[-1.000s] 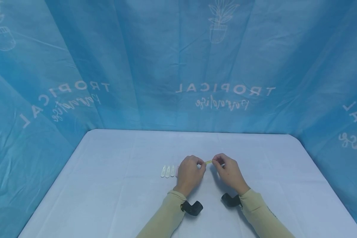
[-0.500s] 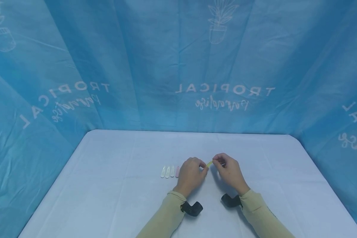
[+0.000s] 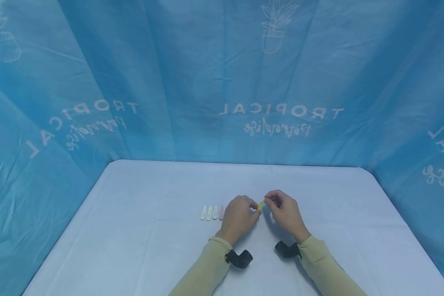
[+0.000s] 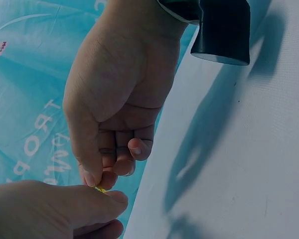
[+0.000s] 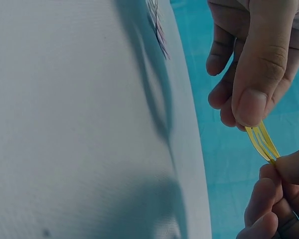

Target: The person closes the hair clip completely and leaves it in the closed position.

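In the head view a yellow snap hair clip (image 3: 261,205) is held above the table between both hands. My left hand (image 3: 238,217) pinches its near end between thumb and fingers. The far end is pinched by my right hand (image 3: 286,214). Seen from the right wrist, the yellow clip (image 5: 262,142) is slightly curved, with gaps between its strips, and its tips vanish under the fingers. Only a speck of it shows in the left wrist view. Left of the left hand lie three pale hair clips (image 3: 209,213) in a row, then a pink clip (image 3: 221,212), partly hidden.
A white cloth covers the table (image 3: 133,230). Its far edge meets a blue printed curtain (image 3: 192,82), which also hangs along both sides. A black wrist mount (image 3: 239,259) sticks inward from the left sleeve, and another black mount (image 3: 286,249) from the right.
My left hand has shifted slightly right and nearer the body. The yellow clip has turned from almost level to a steeper slant. More of the pink clip shows. My right hand stays nearly still.
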### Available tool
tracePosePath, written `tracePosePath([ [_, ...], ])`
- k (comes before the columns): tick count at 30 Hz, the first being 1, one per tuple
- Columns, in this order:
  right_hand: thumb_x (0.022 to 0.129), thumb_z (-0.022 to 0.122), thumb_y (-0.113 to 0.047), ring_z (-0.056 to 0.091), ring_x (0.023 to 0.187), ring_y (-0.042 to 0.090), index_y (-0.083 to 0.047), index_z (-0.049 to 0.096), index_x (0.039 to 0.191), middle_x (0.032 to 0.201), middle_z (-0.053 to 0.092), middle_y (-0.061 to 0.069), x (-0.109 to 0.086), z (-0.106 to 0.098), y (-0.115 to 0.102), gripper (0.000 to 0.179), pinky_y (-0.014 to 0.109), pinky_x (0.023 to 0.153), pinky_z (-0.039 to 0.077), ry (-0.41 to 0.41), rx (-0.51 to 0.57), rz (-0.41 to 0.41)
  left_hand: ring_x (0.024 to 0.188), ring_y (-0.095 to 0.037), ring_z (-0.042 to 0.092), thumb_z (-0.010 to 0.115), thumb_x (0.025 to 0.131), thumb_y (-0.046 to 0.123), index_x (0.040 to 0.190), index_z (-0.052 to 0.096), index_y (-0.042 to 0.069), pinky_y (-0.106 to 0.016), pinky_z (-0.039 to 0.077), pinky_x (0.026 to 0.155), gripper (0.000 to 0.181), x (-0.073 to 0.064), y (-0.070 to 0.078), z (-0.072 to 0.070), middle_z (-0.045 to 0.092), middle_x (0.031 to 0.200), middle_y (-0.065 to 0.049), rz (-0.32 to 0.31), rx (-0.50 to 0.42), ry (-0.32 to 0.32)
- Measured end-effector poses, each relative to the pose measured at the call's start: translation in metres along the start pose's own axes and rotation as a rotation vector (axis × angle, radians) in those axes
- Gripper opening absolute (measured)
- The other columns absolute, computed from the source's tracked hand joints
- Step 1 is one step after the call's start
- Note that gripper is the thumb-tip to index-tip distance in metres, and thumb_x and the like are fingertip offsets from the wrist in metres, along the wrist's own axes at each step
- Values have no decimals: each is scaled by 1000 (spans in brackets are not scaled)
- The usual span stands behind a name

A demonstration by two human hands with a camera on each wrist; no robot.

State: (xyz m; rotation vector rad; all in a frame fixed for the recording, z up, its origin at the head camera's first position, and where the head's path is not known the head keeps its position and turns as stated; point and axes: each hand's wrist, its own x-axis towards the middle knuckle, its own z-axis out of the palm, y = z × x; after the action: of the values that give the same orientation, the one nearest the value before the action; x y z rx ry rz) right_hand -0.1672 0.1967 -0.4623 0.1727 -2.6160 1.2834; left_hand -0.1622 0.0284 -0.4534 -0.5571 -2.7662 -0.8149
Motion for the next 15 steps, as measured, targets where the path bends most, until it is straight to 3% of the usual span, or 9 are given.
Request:
tracePosePath([
  [15, 95, 67, -8, 60, 77, 16, -3, 68, 102, 87, 67, 5, -1, 4, 0, 8, 28, 69, 48, 11, 36, 17, 93, -14, 67, 82, 84, 25, 94, 79, 13, -28, 53, 84, 16, -1, -1, -3, 72, 92, 2, 34, 33, -21],
])
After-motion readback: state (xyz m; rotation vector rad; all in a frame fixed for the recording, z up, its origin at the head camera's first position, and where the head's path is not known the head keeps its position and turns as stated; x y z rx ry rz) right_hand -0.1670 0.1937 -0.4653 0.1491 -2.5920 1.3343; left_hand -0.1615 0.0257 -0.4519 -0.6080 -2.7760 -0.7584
